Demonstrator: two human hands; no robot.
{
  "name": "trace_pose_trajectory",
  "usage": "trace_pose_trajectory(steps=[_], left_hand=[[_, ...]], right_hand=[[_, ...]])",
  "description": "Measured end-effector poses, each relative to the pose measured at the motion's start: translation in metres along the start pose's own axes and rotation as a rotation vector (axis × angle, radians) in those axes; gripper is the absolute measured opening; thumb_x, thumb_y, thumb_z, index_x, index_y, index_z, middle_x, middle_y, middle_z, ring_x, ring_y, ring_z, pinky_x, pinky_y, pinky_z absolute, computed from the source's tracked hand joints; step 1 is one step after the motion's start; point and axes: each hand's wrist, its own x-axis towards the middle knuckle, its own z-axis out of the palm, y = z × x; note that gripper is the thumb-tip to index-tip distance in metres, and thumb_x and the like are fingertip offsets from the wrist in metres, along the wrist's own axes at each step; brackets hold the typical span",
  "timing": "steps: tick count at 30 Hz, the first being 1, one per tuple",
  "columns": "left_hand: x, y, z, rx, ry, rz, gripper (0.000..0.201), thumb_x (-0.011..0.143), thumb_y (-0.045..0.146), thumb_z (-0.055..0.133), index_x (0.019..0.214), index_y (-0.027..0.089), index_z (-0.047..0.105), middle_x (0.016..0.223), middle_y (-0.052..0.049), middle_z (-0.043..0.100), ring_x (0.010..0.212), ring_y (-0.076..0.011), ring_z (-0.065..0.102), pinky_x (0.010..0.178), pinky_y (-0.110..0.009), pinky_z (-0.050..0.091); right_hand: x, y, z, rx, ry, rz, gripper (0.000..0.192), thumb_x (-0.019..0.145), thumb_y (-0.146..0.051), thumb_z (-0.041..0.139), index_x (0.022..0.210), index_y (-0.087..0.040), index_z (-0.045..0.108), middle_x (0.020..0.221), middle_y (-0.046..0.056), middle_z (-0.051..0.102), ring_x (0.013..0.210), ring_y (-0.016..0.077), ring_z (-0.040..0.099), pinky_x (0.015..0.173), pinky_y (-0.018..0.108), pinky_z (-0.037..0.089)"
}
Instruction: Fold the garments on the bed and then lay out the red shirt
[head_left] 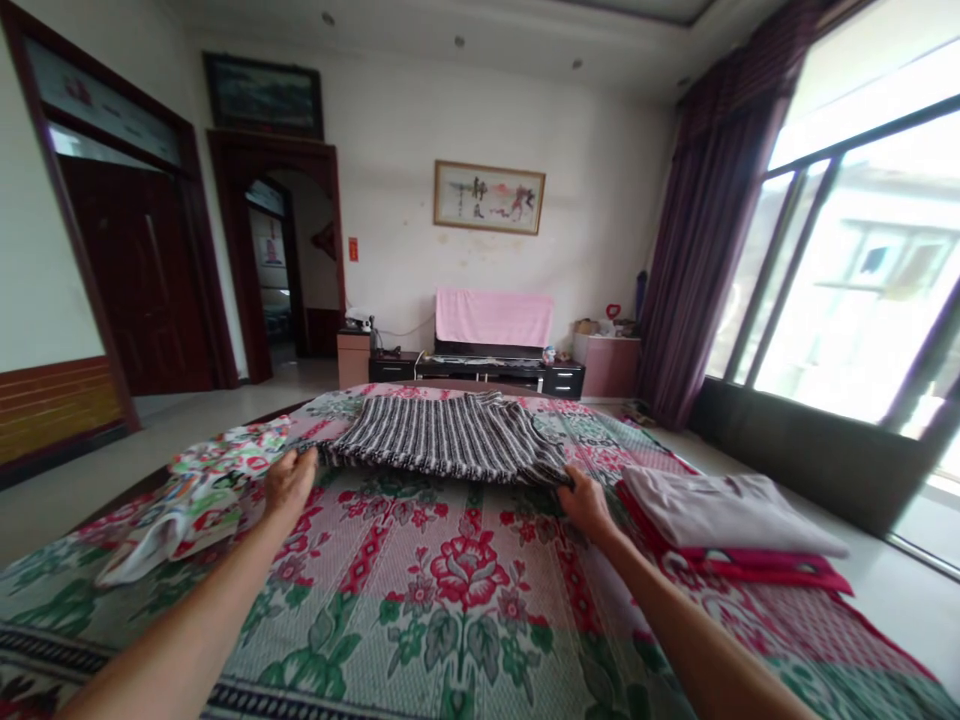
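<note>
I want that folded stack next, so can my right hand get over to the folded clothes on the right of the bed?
Probably yes. The right hand grips the striped garment at its corner, and the folded stack lies just beside it with nothing between.

Matt ribbed knit striped garment (450,436), coarse woven floral bedspread (450,600), soft smooth folded cloth (720,510), glossy dark wooden door (142,280)
</note>
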Motion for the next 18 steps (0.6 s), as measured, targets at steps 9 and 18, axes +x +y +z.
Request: trace_pose_trajectory(steps=[9,18], left_hand=[[-0.02,-0.027,-0.005,-0.018,0.388,-0.225,0.028,0.078,0.041,0.039,0.073,0.02,0.057,0.062,-0.003,0.046,0.063,-0.0202,0.043,0.06,-0.031,0.032],[-0.033,-0.035,-0.007,0.063,0.278,-0.149,0.038,0.083,0.039,0.037,0.096,0.02,0.067,0.075,-0.008,0.062,0.073,-0.0245,0.054,0.066,-0.033,0.04]], right_hand=[[-0.015,-0.028,-0.049,0.31,-0.689,-0.147,0.017,0.064,-0.022,0.049,0.072,-0.016,0.063,0.057,-0.003,0.052,0.054,0.0105,0.046,0.05,0.02,0.033],[-0.024,-0.041,-0.057,0.228,-0.974,-0.174,0.018,0.063,-0.024,0.057,0.079,-0.017,0.064,0.067,-0.002,0.062,0.061,0.0118,0.052,0.053,0.021,0.037]])
